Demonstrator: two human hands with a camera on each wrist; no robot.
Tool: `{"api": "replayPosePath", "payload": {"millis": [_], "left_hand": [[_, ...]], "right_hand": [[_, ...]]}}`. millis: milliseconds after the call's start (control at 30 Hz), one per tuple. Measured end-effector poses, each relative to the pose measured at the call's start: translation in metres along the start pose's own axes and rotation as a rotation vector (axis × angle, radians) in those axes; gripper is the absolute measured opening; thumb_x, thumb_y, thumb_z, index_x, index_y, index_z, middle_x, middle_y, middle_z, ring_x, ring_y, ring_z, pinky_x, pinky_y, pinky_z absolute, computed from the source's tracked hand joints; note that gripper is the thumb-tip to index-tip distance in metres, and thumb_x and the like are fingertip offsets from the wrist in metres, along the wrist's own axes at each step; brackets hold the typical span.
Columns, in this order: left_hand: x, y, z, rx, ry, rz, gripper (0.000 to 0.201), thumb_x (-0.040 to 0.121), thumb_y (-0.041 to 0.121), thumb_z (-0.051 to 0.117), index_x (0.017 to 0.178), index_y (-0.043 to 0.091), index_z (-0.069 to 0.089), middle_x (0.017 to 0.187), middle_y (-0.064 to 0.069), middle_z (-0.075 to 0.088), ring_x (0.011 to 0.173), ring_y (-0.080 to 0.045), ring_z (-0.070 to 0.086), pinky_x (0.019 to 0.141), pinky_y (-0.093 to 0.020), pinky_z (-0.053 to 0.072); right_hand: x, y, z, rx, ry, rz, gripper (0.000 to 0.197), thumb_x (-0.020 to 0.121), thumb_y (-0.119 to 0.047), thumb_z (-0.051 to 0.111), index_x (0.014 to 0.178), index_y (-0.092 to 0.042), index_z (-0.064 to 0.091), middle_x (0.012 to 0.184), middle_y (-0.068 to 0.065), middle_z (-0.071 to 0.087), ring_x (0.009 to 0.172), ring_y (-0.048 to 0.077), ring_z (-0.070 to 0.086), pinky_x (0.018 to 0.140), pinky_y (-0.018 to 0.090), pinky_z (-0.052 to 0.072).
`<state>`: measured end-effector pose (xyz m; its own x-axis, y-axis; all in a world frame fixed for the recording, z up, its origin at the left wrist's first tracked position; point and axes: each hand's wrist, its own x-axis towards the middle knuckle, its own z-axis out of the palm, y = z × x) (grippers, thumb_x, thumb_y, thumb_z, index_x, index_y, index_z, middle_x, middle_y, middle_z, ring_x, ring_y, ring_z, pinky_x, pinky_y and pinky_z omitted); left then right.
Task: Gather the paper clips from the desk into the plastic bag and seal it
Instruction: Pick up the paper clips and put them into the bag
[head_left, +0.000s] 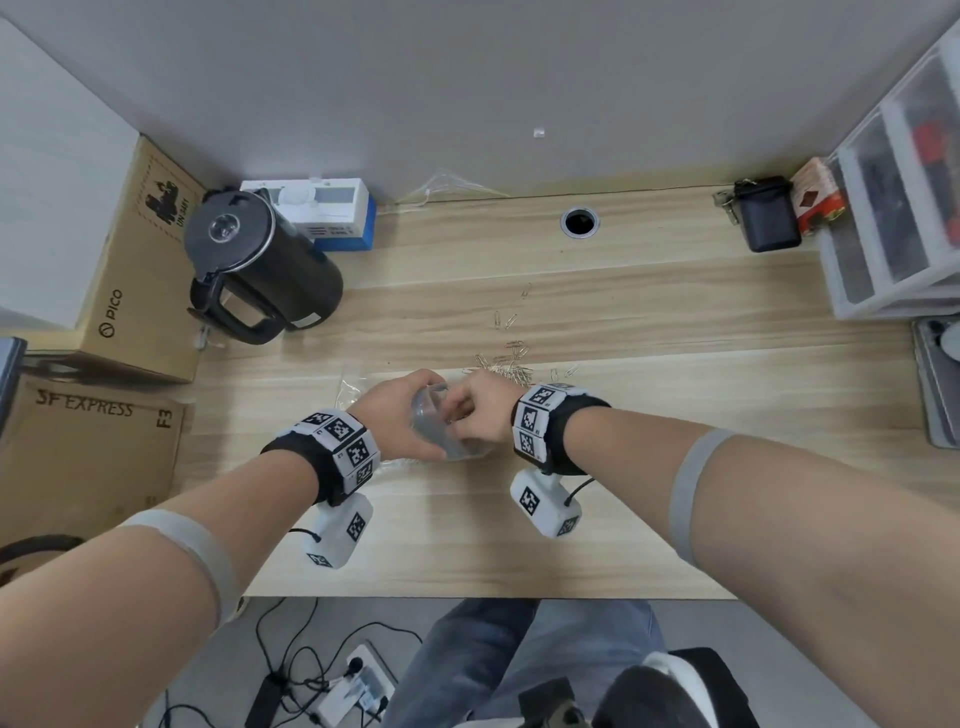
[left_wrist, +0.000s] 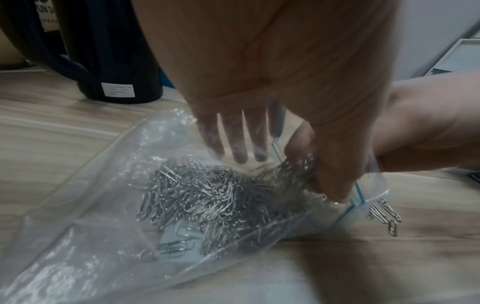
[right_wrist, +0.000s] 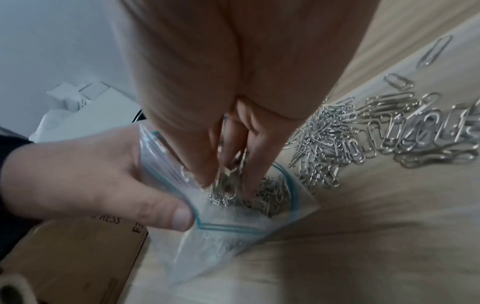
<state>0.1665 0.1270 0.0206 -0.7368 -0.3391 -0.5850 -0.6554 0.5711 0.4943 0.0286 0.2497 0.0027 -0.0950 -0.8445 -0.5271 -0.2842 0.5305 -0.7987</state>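
Note:
A clear zip plastic bag lies on the wooden desk in the middle, between my hands. My left hand pinches its rim and holds the mouth open; the thumb is on the outside and the fingers show through the plastic. My right hand has its fingertips in the mouth of the bag, pinching a bunch of paper clips. Many silver clips lie inside the bag. A loose pile of clips lies on the desk just beyond my right hand.
A black kettle stands at the back left beside cardboard boxes and a white and blue box. A cable hole is at the back. A black pouch and plastic drawers stand at the right.

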Motion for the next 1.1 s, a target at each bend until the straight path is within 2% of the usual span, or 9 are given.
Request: {"api": "replayPosePath", "payload": {"millis": [133, 267, 400, 467, 533, 633, 833, 967, 1100], "left_hand": [[0.0, -0.002, 0.001, 0.007, 0.02, 0.024, 0.09, 0.049, 0.047, 0.088, 0.13, 0.028, 0.052, 0.119, 0.013, 0.064, 0.105, -0.011, 0.064, 0.094, -0.034, 0.053], [0.0, -0.005, 0.001, 0.018, 0.021, 0.027, 0.089, 0.058, 0.035, 0.093, 0.135, 0.027, 0.05, 0.12, 0.014, 0.06, 0.108, -0.012, 0.061, 0.095, -0.029, 0.05], [0.001, -0.007, 0.001, 0.038, 0.004, 0.018, 0.092, 0.057, 0.04, 0.091, 0.137, 0.028, 0.047, 0.122, 0.011, 0.061, 0.107, -0.014, 0.061, 0.094, -0.033, 0.052], [0.002, -0.007, 0.002, 0.041, 0.004, 0.013, 0.093, 0.056, 0.041, 0.091, 0.137, 0.028, 0.048, 0.123, 0.01, 0.061, 0.108, -0.014, 0.061, 0.094, -0.034, 0.053], [0.004, -0.008, 0.002, 0.038, 0.003, 0.008, 0.092, 0.056, 0.041, 0.091, 0.136, 0.029, 0.048, 0.121, 0.01, 0.062, 0.107, -0.014, 0.062, 0.093, -0.035, 0.054], [0.005, -0.007, 0.001, 0.047, -0.003, -0.001, 0.092, 0.056, 0.042, 0.091, 0.135, 0.029, 0.048, 0.118, 0.009, 0.063, 0.104, -0.015, 0.063, 0.092, -0.037, 0.054], [0.007, -0.005, -0.001, 0.067, -0.007, 0.02, 0.089, 0.058, 0.041, 0.091, 0.135, 0.027, 0.049, 0.118, 0.008, 0.063, 0.105, -0.016, 0.062, 0.093, -0.037, 0.053], [0.009, -0.005, -0.002, 0.078, -0.008, 0.017, 0.091, 0.055, 0.045, 0.091, 0.134, 0.028, 0.05, 0.116, 0.009, 0.063, 0.103, -0.015, 0.062, 0.092, -0.037, 0.053], [0.008, -0.006, -0.002, 0.078, -0.008, 0.006, 0.089, 0.054, 0.048, 0.089, 0.133, 0.032, 0.049, 0.114, 0.011, 0.062, 0.1, -0.014, 0.063, 0.089, -0.036, 0.055]], "right_hand": [[-0.002, 0.005, -0.014, 0.112, -0.02, 0.066, 0.035, 0.079, 0.009, 0.059, 0.085, -0.02, 0.076, 0.08, -0.008, 0.073, 0.073, 0.005, 0.069, 0.067, 0.024, 0.058], [-0.01, 0.027, -0.06, -0.102, 0.198, 0.171, 0.029, 0.08, -0.003, 0.068, 0.101, -0.023, 0.068, 0.108, 0.0, 0.07, 0.09, 0.017, 0.069, 0.071, 0.027, 0.057], [-0.024, 0.061, -0.091, -0.643, 0.17, 0.331, 0.094, 0.053, -0.025, 0.091, 0.134, -0.023, 0.043, 0.126, 0.002, 0.043, 0.106, 0.024, 0.055, 0.088, 0.038, 0.054], [-0.028, 0.074, -0.093, -0.736, 0.093, 0.373, 0.118, 0.037, -0.034, 0.099, 0.136, -0.017, 0.037, 0.129, 0.006, 0.037, 0.108, 0.028, 0.056, 0.093, 0.04, 0.053], [-0.031, 0.081, -0.091, -0.747, 0.059, 0.373, 0.115, 0.037, -0.03, 0.1, 0.131, -0.013, 0.038, 0.128, 0.006, 0.037, 0.105, 0.027, 0.057, 0.089, 0.031, 0.051], [-0.031, 0.08, -0.081, -0.709, 0.064, 0.303, 0.082, 0.051, -0.018, 0.095, 0.118, -0.012, 0.047, 0.12, 0.006, 0.048, 0.091, 0.023, 0.055, 0.075, 0.028, 0.048], [-0.019, 0.075, -0.068, -0.57, 0.125, 0.192, 0.031, 0.076, -0.014, 0.078, 0.105, -0.016, 0.067, 0.097, -0.002, 0.064, 0.097, 0.021, 0.065, 0.086, 0.031, 0.054], [-0.022, 0.072, -0.078, -0.576, 0.189, 0.232, 0.042, 0.074, -0.013, 0.072, 0.113, -0.019, 0.059, 0.104, 0.0, 0.057, 0.095, 0.025, 0.063, 0.08, 0.033, 0.055], [-0.029, 0.077, -0.085, -0.726, 0.117, 0.322, 0.077, 0.059, -0.012, 0.088, 0.122, -0.009, 0.044, 0.119, 0.006, 0.041, 0.089, 0.024, 0.057, 0.077, 0.029, 0.049]]}}
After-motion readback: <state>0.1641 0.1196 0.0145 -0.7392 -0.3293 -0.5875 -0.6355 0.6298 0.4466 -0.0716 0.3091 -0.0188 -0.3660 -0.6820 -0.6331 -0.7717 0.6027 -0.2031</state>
